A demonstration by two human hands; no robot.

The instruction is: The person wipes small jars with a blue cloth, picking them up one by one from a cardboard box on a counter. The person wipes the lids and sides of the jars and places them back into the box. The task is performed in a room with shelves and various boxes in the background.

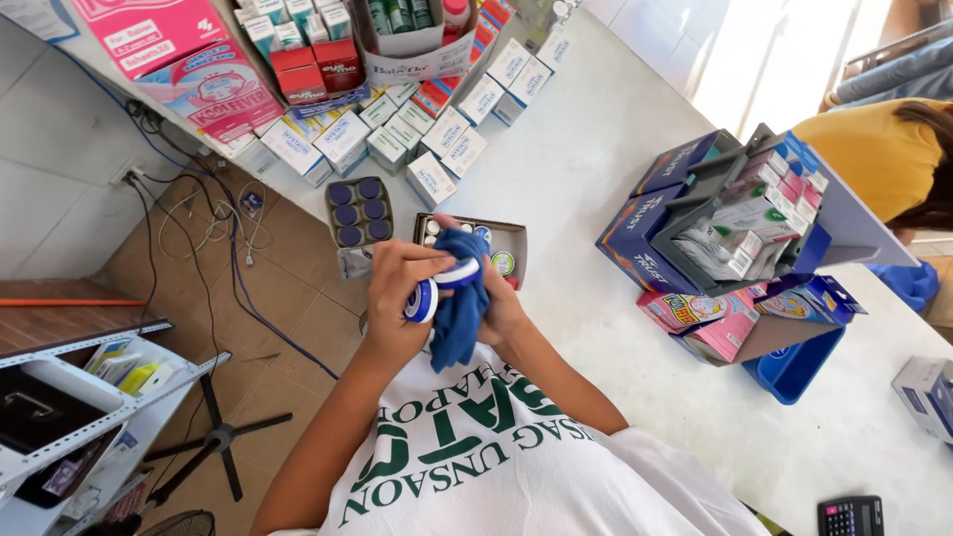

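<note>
My left hand (392, 298) grips a small round jar with a blue lid and white rim (422, 301), held over the edge of the white counter (596, 149). My right hand (508, 310) holds a blue cloth (459, 323) bunched against the jar, and the cloth hides most of its fingers. A second blue-and-white round piece (460, 273) sits at the top of the cloth; I cannot tell whether it is a lid or another jar. Just beyond my hands is an open cardboard box (511, 238) with several small jars inside.
A tray of dark-blue-lidded jars (357, 210) stands beside the box. Rows of white-and-blue cartons (437, 149) fill the counter's far left. A blue display box of packets (685, 233) stands on the right. A person in a yellow shirt (874, 149) is nearby. A calculator (849, 516) lies near me.
</note>
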